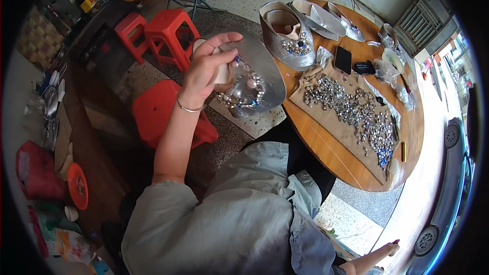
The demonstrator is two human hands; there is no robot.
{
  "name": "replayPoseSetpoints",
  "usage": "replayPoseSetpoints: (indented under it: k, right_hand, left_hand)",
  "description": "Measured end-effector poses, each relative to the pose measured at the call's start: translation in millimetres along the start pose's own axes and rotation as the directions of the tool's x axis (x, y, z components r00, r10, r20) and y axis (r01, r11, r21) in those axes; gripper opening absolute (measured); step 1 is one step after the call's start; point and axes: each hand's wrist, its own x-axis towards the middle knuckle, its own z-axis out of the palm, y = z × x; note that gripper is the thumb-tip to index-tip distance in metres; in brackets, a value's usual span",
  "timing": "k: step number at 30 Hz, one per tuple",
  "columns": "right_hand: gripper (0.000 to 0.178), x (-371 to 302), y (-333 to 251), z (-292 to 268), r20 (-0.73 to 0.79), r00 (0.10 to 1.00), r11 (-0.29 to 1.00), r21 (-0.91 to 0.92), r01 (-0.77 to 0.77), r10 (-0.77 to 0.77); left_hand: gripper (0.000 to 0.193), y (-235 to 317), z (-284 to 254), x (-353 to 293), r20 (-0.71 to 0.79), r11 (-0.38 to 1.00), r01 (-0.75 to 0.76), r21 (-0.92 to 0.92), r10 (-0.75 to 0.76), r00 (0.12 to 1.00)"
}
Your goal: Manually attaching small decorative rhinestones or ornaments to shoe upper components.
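Raised over the floor beside the table, my left hand (204, 70) is closed on the edge of a silver-grey curved piece (272, 82), its thumb and fingers pinching it. Clear, pearly and blue stones form a ring-like pattern on that piece, slightly blurred. A thin bangle circles my left wrist. Far from it, at the lower right, my right hand (391, 248) is held out beyond the table with its fingers curled. A small red spot shows at its fingertips; whether it is a held thing I cannot make out.
Loose gems (341, 104) cover a tan cloth (318, 114) on the round wooden table (326, 147). Similar silver pieces (277, 35) and a phone (343, 59) lie behind. Red stools (158, 107) stand at left, an orange plate (77, 186) farther left; a car (440, 209) is outside right.
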Motion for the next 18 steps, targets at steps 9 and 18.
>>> replayPoseSetpoints:
  k: [9,18]
  right_hand:
    - [0.028,-333,-73,34,0.815,0.365,0.869,0.306,0.388,-0.450]
    - [0.013,-600,-43,-17,0.800,-0.571,0.981,0.186,-0.054,-0.183]
  left_hand:
    - [0.037,-24,81,-21,0.328,0.972,0.232,-0.023,-0.212,0.921]
    - [0.045,-51,127,-39,0.590,0.832,0.520,-0.193,-0.325,0.739]
